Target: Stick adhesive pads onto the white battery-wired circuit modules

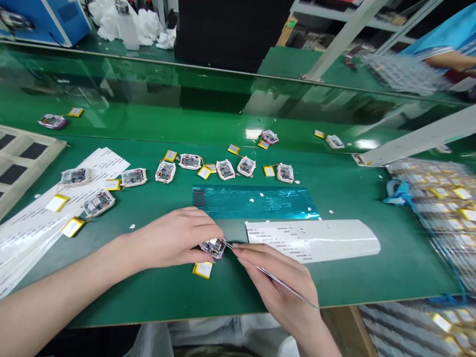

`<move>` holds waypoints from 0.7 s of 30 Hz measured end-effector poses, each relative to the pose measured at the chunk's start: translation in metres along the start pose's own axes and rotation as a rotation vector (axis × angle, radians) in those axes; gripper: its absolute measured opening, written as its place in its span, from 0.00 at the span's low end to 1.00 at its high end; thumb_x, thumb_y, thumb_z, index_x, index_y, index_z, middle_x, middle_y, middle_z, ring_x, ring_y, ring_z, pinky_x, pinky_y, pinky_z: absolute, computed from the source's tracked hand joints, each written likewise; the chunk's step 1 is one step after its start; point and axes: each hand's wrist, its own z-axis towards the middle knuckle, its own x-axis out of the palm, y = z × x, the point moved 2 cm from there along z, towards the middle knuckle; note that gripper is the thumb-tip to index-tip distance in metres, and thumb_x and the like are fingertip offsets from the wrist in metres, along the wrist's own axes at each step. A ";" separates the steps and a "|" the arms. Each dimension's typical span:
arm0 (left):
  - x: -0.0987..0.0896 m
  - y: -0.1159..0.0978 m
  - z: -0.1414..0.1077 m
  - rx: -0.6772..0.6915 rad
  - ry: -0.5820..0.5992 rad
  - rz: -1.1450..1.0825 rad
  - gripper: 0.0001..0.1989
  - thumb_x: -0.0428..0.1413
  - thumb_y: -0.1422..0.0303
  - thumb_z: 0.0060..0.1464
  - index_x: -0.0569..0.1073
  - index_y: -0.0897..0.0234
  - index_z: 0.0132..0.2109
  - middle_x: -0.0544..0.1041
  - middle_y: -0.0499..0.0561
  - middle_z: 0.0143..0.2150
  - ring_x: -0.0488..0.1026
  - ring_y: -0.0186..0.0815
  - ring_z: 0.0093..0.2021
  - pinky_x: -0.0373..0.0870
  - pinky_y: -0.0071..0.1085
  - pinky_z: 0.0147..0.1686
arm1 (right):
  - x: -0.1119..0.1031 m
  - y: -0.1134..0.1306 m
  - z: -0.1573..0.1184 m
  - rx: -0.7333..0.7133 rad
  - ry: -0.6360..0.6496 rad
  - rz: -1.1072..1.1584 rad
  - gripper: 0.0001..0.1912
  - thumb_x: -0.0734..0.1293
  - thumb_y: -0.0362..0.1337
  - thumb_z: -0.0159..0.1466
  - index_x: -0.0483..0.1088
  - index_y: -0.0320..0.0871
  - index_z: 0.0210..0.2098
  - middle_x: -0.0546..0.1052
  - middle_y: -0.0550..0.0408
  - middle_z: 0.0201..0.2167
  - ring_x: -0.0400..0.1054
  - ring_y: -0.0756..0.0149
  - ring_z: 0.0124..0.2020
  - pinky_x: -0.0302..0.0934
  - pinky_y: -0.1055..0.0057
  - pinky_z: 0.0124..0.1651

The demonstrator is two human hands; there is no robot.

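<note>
My left hand (178, 240) is closed around a small white watch-like case (214, 248) with its circuit board facing up. A yellow-edged battery (203, 269) lies on the green mat just below that case. My right hand (280, 277) pinches thin metal tweezers (284, 285), whose tips touch or hover at the right edge of the case; actual contact is too small to tell. Beyond my hands lies a teal film strip (256, 202) with dark red strips at its left end. A white label sheet (316, 240) lies right of the case.
Several open cases (165, 171) with batteries stand in a row behind the film. Long label sheets (92, 168) and a foam tray (29, 163) are left. Stacked clear trays (446, 198) and a slanted white post (420, 136) are right. A person's arm (451, 60) shows at upper right.
</note>
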 end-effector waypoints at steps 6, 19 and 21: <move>0.001 0.001 -0.001 0.005 0.000 0.020 0.09 0.59 0.62 0.67 0.75 0.63 0.48 0.84 0.51 0.46 0.78 0.38 0.45 0.71 0.33 0.47 | 0.000 -0.002 0.001 0.022 -0.008 0.013 0.18 0.69 0.21 0.66 0.80 0.48 0.47 0.84 0.54 0.41 0.80 0.68 0.40 0.76 0.76 0.45; -0.004 -0.006 0.001 0.177 -0.070 0.189 0.15 0.50 0.63 0.73 0.78 0.67 0.47 0.85 0.55 0.45 0.81 0.38 0.43 0.75 0.35 0.45 | 0.003 0.001 -0.001 0.005 -0.028 -0.018 0.15 0.68 0.21 0.67 0.79 0.46 0.45 0.84 0.53 0.40 0.80 0.68 0.39 0.75 0.77 0.44; -0.006 -0.008 0.001 0.203 -0.095 0.227 0.15 0.49 0.64 0.73 0.78 0.68 0.46 0.85 0.55 0.44 0.81 0.37 0.41 0.76 0.35 0.43 | 0.004 0.001 -0.002 0.003 -0.039 -0.025 0.15 0.68 0.21 0.67 0.79 0.45 0.46 0.84 0.53 0.40 0.80 0.69 0.40 0.75 0.77 0.44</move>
